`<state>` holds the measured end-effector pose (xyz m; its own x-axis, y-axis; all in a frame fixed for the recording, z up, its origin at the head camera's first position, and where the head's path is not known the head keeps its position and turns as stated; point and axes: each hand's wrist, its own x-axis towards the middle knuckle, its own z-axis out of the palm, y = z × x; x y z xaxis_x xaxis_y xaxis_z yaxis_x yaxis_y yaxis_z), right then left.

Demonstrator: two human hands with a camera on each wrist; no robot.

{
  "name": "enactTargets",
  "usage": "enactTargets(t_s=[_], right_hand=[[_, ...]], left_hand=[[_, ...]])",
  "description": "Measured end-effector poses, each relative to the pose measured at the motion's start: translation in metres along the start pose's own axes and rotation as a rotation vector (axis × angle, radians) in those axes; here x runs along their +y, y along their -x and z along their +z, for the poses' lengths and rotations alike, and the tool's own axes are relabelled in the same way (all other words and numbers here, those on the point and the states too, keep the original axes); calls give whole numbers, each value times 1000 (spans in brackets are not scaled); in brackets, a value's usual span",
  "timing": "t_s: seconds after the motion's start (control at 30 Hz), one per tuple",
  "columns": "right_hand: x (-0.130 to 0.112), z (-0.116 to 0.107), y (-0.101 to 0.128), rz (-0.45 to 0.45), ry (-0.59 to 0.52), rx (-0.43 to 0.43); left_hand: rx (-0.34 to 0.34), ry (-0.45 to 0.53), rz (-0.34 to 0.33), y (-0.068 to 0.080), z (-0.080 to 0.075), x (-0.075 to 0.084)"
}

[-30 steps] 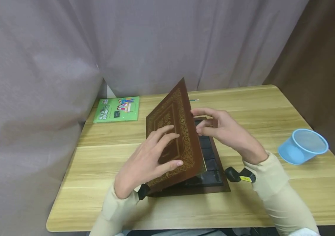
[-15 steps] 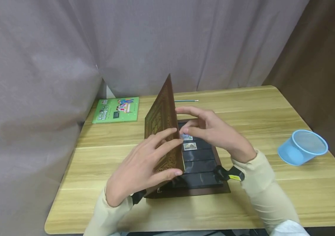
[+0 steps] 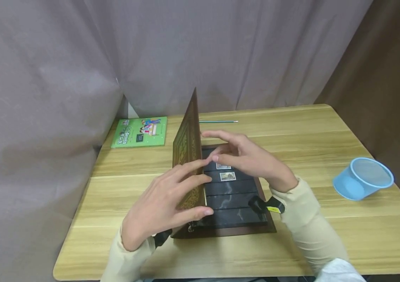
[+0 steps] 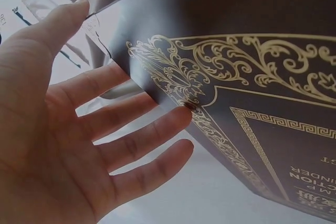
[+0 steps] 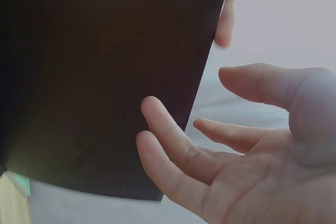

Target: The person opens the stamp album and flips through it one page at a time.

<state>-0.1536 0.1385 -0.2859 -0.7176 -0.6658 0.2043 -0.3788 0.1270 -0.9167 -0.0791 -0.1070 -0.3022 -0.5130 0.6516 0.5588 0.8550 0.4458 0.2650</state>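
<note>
A brown stamp album [image 3: 188, 143] lies on the table with its front cover raised almost upright. Gold scrollwork decorates the cover's outer face [image 4: 252, 66] in the left wrist view. My left hand [image 3: 162, 203] has its fingers spread, touching the cover near its free edge. Across from it, my right hand [image 3: 254, 158] reaches over the black stock page [image 3: 235, 199], with extended fingers [image 5: 173, 135] against the cover's dark inner side. Two small stamps [image 3: 228, 176] sit in strips of that page; the right hand partly hides the upper part.
At the back left of the wooden table [image 3: 115, 199] lies a green book [image 3: 139, 132]. A pencil [image 3: 219, 122] rests behind the album. On the right is a tilted light-blue mesh-like bin [image 3: 362, 178]. Grey curtains [image 3: 185, 51] hang behind the table.
The album's cover has swung up and leftward from a half-raised slant, uncovering the black page and its stamps. Both hands have moved left along with it.
</note>
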Motion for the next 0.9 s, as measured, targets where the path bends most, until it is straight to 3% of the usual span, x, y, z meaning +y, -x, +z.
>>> enactTargets(t_s=[0.2,0.43,0.7,0.9], right_hand=[[17,-9,0,71,75,77],[45,-22,-1,140,158,132],[82,-35,-1,204,230,87],[113,-37,-2,243,258,108]], left_hand=[[-4,-4,-30,5,-4,3],[41,9,-61,15,-10,1],[90,11,-105,30,-19,2],[161,16,-117,42,-26,0]])
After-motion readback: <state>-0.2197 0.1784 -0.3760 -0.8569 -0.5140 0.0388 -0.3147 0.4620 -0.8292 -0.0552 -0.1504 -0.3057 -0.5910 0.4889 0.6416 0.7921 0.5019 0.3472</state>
